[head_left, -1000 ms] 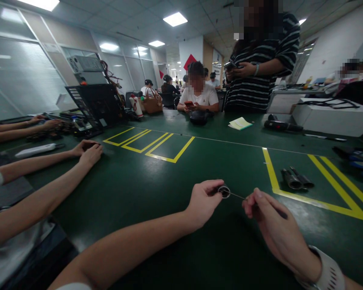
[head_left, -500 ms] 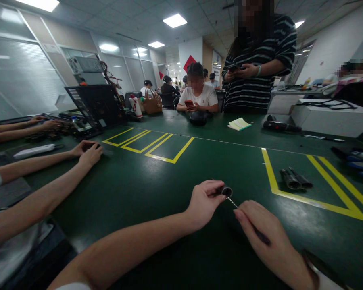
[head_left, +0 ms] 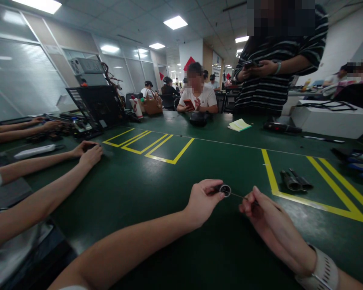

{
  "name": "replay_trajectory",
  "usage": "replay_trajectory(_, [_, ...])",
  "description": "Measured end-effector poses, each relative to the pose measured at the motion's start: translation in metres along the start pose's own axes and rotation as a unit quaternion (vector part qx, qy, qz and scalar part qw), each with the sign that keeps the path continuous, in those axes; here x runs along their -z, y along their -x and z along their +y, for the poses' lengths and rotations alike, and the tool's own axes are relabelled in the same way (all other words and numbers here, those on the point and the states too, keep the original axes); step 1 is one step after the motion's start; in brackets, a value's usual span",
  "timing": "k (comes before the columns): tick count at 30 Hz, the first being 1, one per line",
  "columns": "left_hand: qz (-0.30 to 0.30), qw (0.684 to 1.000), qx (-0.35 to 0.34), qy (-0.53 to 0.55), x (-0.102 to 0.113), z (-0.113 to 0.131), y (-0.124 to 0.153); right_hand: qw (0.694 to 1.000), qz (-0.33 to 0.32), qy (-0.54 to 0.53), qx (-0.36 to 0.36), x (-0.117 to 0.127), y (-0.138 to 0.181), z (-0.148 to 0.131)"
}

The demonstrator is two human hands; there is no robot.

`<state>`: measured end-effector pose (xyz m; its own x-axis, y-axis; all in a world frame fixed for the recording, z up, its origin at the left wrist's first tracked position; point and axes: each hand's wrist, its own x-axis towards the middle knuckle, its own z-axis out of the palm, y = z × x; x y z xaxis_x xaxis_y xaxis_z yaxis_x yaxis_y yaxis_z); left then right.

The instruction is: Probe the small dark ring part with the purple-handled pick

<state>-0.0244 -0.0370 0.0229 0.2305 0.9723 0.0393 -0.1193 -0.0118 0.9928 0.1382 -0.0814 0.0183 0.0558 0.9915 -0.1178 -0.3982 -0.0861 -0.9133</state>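
Observation:
My left hand [head_left: 204, 203] pinches a short dark tube [head_left: 225, 191] between thumb and fingers. Its round, bright-rimmed open end faces me and to the right. In my right hand [head_left: 268, 219] is a thin-shafted screwdriver [head_left: 237, 195], its handle mostly hidden by the fingers. The thin shaft reaches the mouth of the tube; how deep its tip sits I cannot tell. Two similar dark tubular parts [head_left: 291, 182] lie to the right, inside a yellow-taped outline [head_left: 317, 204] on the green table [head_left: 157, 249].
A neighbour's hands [head_left: 89, 153] work at the left, near a white power strip [head_left: 34, 151]. Toward the back are a black case [head_left: 199, 118], a paper pad [head_left: 239, 125], a dark power tool [head_left: 282, 126] and a white box [head_left: 332, 119]. Blue-handled tools [head_left: 361, 163] lie at the right edge.
My right hand has turned palm-up and moved slightly up and right, still holding the screwdriver. The tube's mouth has tilted more toward me. The standing person has shifted right.

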Motion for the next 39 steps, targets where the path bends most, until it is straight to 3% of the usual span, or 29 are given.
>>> replay_trajectory(9, [-0.007,0.999,0.014,-0.031,0.001,0.007,0.003,0.985,0.025,0.132,0.107,-0.001,0.011,0.001])
replay_trajectory(23, [-0.027,0.996,-0.059,-0.054,0.002,-0.006,0.001,0.897,-0.012,0.377,0.23,-0.005,0.019,0.001])
replay_trajectory(29, [-0.017,0.998,-0.047,-0.045,0.004,-0.008,-0.001,0.862,-0.021,0.421,0.281,-0.007,0.023,-0.002])
replay_trajectory(39, [-0.012,0.999,-0.023,-0.044,0.003,-0.006,-0.001,0.844,-0.038,0.432,0.315,-0.009,0.022,-0.005])
